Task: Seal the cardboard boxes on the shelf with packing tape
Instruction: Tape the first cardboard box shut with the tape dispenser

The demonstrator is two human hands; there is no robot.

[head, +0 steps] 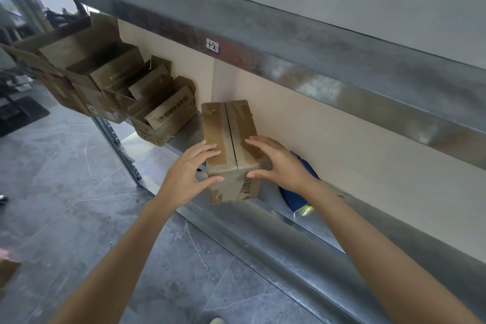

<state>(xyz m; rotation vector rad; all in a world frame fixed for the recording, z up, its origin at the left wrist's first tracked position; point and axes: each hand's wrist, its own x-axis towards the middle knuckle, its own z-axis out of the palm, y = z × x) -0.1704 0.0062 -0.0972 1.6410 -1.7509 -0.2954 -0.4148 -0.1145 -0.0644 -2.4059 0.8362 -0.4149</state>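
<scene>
- The box (pixel 228 126) stands on the metal shelf (pixel 263 226), close to its front edge and with its back against the beige wall (pixel 342 144). Its two top flaps are folded down, and the seam (pixel 232 137) between them shows as a dark line.
- The left grip (pixel 189 168) lies spread over the near left corner of the box. Its fingers rest almost straight on the left flap and its thumb on the front face. It is open and clasps nothing.
- The right grip (pixel 278 163) mirrors it on the near right corner, with fingers flat on the right flap and thumb on the front face. It too is open.
- A blue thing (pixel 299 192) lies on the shelf just right of the box, partly hidden behind the right wrist.
- Further left on the shelf, several open boxes (pixel 163 113) stand in a row with their flaps up.
- A small label (pixel 212 45) sits on the beam (pixel 289 42) above.
- Grey stone floor (pixel 65 179) lies below.
</scene>
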